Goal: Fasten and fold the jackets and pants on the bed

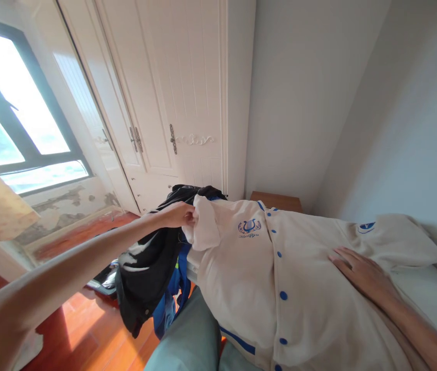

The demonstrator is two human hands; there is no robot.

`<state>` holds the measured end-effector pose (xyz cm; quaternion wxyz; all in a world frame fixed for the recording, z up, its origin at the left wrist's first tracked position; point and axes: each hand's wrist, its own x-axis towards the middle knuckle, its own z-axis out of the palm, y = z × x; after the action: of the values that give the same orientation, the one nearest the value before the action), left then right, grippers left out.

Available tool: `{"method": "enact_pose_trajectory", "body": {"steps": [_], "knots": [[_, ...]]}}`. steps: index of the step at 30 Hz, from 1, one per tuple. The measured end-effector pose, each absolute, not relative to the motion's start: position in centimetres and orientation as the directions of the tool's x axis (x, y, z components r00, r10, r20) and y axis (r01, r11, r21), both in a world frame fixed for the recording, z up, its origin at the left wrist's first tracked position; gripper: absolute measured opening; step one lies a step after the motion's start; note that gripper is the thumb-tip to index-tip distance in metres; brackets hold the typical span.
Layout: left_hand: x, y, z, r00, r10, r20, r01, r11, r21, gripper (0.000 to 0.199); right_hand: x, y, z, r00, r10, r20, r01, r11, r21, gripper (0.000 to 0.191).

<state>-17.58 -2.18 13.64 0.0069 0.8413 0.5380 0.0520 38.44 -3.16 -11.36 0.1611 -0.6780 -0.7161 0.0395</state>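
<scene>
A cream jacket with blue snap buttons and a blue lyre emblem lies spread out, front side up. At its left edge, my left hand pinches the folded end of a sleeve. My right hand rests flat on the right half of the jacket, fingers stretched out, holding nothing. The other sleeve, with a small blue oval mark, extends to the right beyond that hand.
Black clothing and blue fabric hang left of the jacket. A white wardrobe stands behind, beside a wooden piece. A window is at the left. My knee is below.
</scene>
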Motion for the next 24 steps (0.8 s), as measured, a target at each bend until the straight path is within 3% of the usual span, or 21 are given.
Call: {"method": "enact_pose_trajectory", "body": {"steps": [6,9,14,20,24], "knots": [[-18.7,-0.3,26.0,0.09,0.865,0.493,0.996,-0.091,-0.022,0.043,38.3,-3.4,-11.1,-0.063,0.981,0.184,0.966,0.106,-0.237,0.063],[-21.0,0.4,29.2,-0.011,0.804,0.594,0.958,0.179,-0.225,0.047,38.0,-3.6,-10.7,-0.039,0.986,0.162,0.967,0.078,-0.241,0.061],[-23.4,0.7,26.3,-0.08,0.918,0.388,0.894,0.239,-0.38,0.034,37.8,-3.6,-10.5,-0.002,0.991,0.132,0.965,0.036,-0.26,0.063],[-20.9,0.9,18.5,0.109,0.991,0.079,0.905,-0.066,-0.42,0.034,37.5,-3.8,-10.2,0.01,0.989,0.15,0.963,0.03,-0.266,0.062],[-19.1,2.6,14.5,0.208,0.978,0.0,0.899,-0.191,-0.394,0.042,37.2,-4.1,-10.0,0.009,0.99,0.139,0.963,0.029,-0.268,0.062]]}}
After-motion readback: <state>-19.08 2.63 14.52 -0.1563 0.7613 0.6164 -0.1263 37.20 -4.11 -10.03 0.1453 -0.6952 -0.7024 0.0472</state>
